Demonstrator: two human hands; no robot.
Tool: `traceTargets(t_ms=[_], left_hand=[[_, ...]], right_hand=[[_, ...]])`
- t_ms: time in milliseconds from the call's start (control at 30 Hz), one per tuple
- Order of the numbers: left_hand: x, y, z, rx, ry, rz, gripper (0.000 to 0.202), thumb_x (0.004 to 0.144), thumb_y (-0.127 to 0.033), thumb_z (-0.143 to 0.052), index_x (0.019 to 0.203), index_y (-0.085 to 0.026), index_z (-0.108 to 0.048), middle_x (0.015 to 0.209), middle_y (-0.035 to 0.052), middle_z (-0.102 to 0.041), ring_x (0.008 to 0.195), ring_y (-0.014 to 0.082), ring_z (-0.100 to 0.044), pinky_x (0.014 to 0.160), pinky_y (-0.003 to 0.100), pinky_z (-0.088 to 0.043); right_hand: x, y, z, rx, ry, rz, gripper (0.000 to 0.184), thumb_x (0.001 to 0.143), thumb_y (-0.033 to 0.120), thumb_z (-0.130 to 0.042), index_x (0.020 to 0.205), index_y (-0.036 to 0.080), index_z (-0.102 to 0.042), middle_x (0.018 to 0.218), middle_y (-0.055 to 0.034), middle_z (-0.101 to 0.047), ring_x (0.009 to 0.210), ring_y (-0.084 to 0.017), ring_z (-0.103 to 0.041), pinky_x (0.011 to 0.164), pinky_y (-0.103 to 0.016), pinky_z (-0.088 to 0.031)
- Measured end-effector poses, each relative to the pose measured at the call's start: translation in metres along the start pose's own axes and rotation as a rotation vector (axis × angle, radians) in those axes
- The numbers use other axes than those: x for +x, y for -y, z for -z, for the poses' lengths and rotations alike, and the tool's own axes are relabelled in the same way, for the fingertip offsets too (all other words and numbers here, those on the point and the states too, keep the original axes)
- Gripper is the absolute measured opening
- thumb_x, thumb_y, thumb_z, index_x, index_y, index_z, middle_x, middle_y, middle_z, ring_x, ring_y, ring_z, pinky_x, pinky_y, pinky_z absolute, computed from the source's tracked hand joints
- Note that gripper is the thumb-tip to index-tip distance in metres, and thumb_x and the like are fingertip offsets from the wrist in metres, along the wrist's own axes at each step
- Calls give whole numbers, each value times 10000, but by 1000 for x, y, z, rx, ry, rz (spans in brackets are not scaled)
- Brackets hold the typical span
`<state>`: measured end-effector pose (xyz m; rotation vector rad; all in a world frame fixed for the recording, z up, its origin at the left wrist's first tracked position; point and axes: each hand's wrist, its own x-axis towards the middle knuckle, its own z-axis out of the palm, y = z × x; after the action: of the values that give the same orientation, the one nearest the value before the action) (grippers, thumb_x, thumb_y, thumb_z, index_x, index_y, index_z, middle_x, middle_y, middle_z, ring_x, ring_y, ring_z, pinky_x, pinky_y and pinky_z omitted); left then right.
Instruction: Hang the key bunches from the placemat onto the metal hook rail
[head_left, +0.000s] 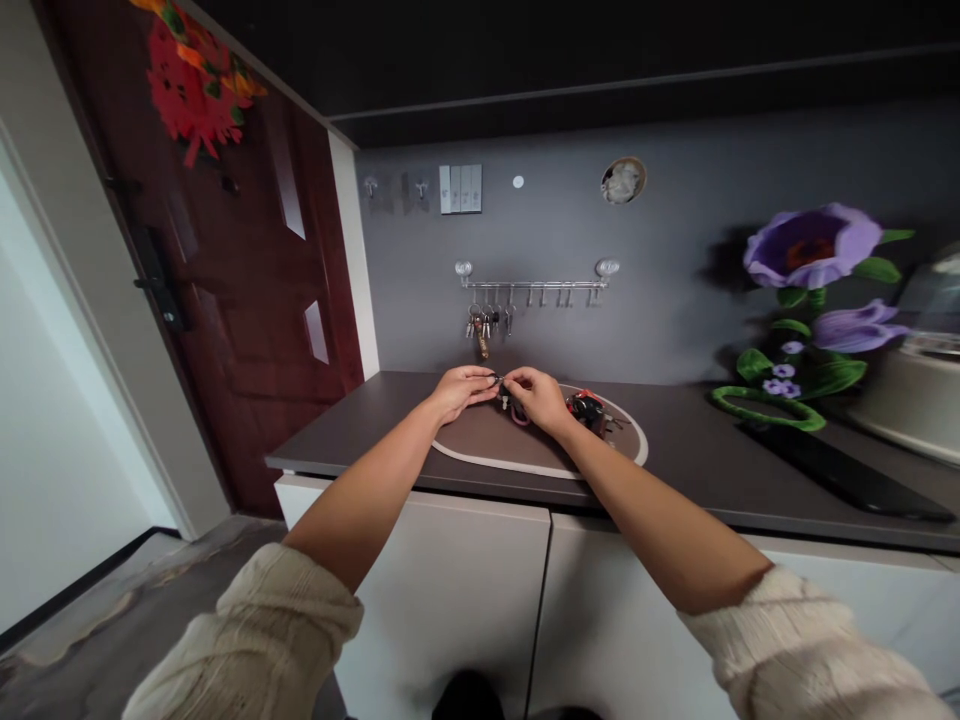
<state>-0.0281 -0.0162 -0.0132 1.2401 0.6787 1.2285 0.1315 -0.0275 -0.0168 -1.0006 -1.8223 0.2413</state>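
My left hand [459, 392] and my right hand [540, 400] meet over a brown oval mat [487, 448] with a pale rim. Both sets of fingers are pinched on a small bunch of keys [505, 400], apparently at its ring. The ring itself is mostly covered by my fingertips. Just right of my right hand, a pile of keys [589, 410] with dark and red pieces lies on the mat. Behind my hands, several key sets [486, 324] hang from the left hooks of a clear wall rail [536, 286], whose right hooks hold nothing.
The dark countertop [337, 430] ends above white cabinet doors [442, 590]. To the right stand purple fabric flowers [814, 250] with a green loop base, beside a flat black object [847, 470] and a pale appliance [915, 390]. A dark red door [247, 300] is at left.
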Motion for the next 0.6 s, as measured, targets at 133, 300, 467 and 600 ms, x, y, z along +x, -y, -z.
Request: traceTargets(t_ms=[133,300,467,600], left_hand=[[-1,-1,0,36,18,30,177,652,-98,-608,825,-89,-568,746,59,-621,682,110,-603,771,296,-472],[-1,2,1,136,54,73,222,638,-190,-637,844,-125,-588,745,46,-618,681,101,-590,699,260,-461],[1,7,2,255,103,28,285,618,-290,-645,863,-149,-610,819,51,-617,722,93,-571,656,220,-421],[2,11,1,357,110,-44,324,618,-349,-626,867,-141,-613,827,59,-618,704,95,-552,613,208,-396]], right_hand=[[2,-3,0,98,-30,-25,198,700,318,-472,754,152,-566,724,-21,-592,663,-112,-527,650,-233,-397],[3,-4,-1,152,-28,-47,197,694,322,-472,747,146,-542,711,-15,-563,655,-107,-504,657,-238,-396],[4,-4,0,172,-18,-54,205,699,336,-464,750,150,-532,694,-11,-551,634,-101,-491,634,-233,-400],[4,-8,2,148,-26,-60,218,705,349,-456,757,155,-542,687,-11,-554,619,-101,-485,607,-230,-403]])
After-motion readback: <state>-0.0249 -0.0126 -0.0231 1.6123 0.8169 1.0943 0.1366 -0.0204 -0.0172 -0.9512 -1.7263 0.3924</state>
